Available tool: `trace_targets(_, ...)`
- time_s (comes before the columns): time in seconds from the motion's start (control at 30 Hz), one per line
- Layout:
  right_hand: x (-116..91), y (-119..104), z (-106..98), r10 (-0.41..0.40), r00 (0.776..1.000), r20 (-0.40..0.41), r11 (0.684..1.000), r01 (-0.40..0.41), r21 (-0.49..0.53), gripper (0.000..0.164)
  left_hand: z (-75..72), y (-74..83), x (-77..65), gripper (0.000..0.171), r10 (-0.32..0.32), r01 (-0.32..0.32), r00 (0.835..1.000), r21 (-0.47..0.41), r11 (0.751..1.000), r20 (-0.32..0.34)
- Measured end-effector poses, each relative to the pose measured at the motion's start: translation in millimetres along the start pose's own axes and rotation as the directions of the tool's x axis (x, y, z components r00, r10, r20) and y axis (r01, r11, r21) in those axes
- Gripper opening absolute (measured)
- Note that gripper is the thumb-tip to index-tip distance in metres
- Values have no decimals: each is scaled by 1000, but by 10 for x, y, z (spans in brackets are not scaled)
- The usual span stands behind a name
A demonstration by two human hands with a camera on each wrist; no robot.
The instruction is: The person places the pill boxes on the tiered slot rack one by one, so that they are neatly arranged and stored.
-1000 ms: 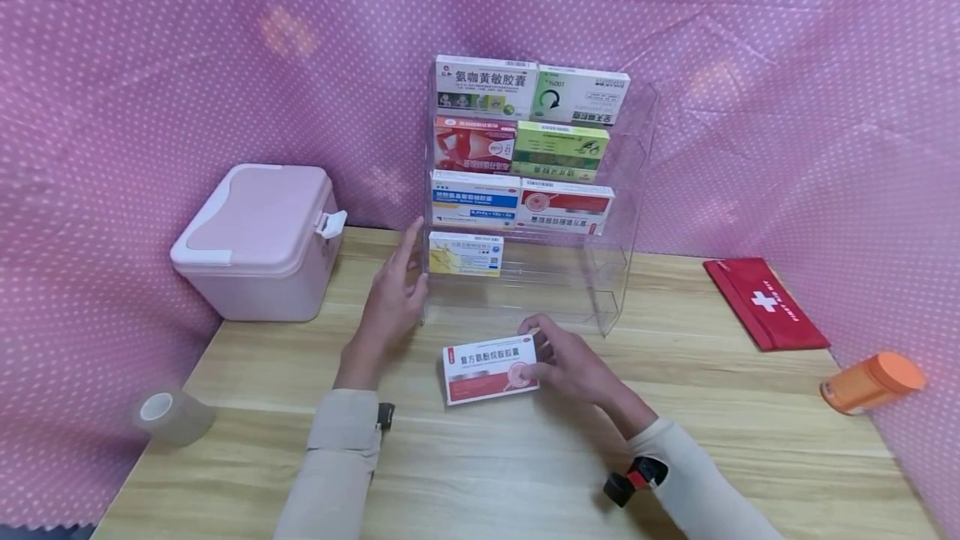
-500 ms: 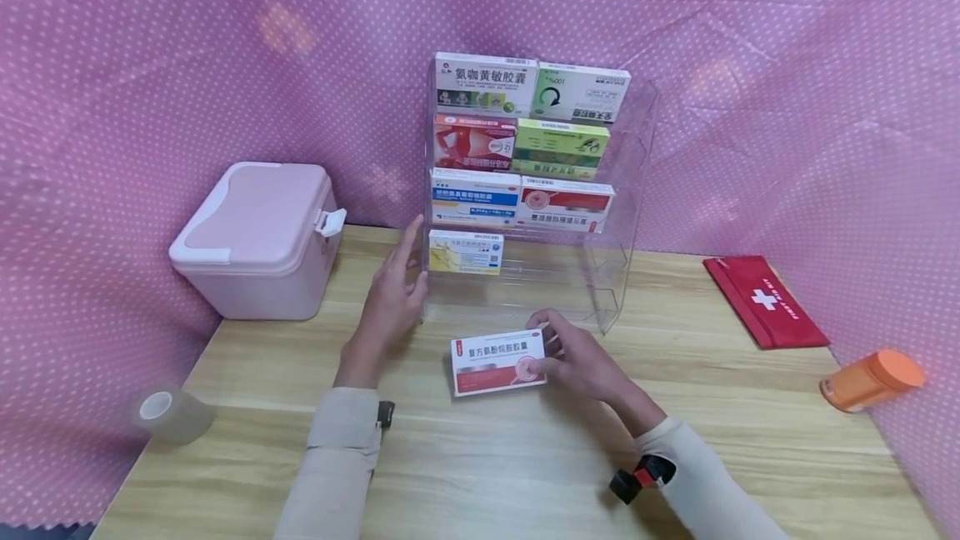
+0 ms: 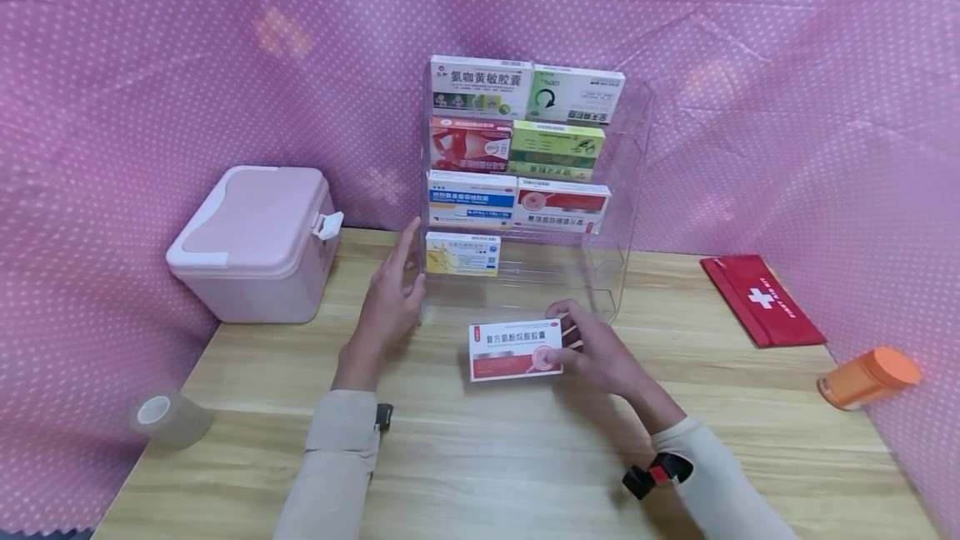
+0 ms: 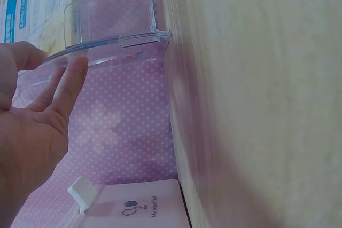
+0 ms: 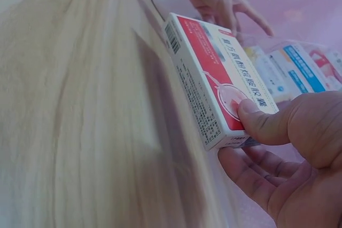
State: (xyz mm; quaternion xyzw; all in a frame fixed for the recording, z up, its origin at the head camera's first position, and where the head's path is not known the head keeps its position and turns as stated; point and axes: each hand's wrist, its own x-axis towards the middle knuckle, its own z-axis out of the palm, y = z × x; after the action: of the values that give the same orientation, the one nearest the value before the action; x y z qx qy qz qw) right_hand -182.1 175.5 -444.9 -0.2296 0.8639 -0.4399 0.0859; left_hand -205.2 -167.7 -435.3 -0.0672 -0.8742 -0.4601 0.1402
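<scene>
In the head view my right hand point(image 3: 600, 352) holds a white and red medicine box point(image 3: 514, 350) by its right end, thumb on the printed front and fingers behind. The box is raised above the table, in front of the clear acrylic rack point(image 3: 555, 294); its printed face and a barcoded side show in the right wrist view. My left hand point(image 3: 386, 298) is at the rack's left side, its straight fingers point(image 4: 72, 81) touching the clear side panel. A yellow and white box point(image 3: 462, 255) stands at the left of the lowest stocked tier, with clear plastic to its right.
Several medicine boxes fill the upper tiers, among them a red and white box point(image 3: 562, 207). A pink medicine chest point(image 3: 255, 248) stands left, a tape roll point(image 3: 172, 419) nearer. A red first aid pouch point(image 3: 763, 300) and an orange bottle point(image 3: 868, 377) lie right.
My right hand has carried the white and red box rightward and slightly up toward the rack, turning it more level. My left hand stays against the rack's side.
</scene>
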Motion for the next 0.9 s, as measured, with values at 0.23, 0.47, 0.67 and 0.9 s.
trace_targets(0.23, -50, 24, -162, -12, 998, -61, 1000, 10, -27, 48, -5, 5, -5, 95, -1, 1, 1000, -3, 1000, 4)
trace_targets(0.47, -88, 76, -277, -41, 994, -106, 998, 37, -41, 49, -5, 8, 1, 93, 5, -5, 1000, -7, 1000, 6)
trace_targets(0.67, -96, 117, -372, -9, 991, -133, 999, 2, -49, 48, -4, -1, -9, 94, 5, -5, 1000, -11, 1000, 10)
trace_targets(0.9, -110, 162, -459, -17, 983, -180, 998, 6, -64, 48, -4, -4, -3, 94, 12, -12, 1000, -6, 1000, 6)
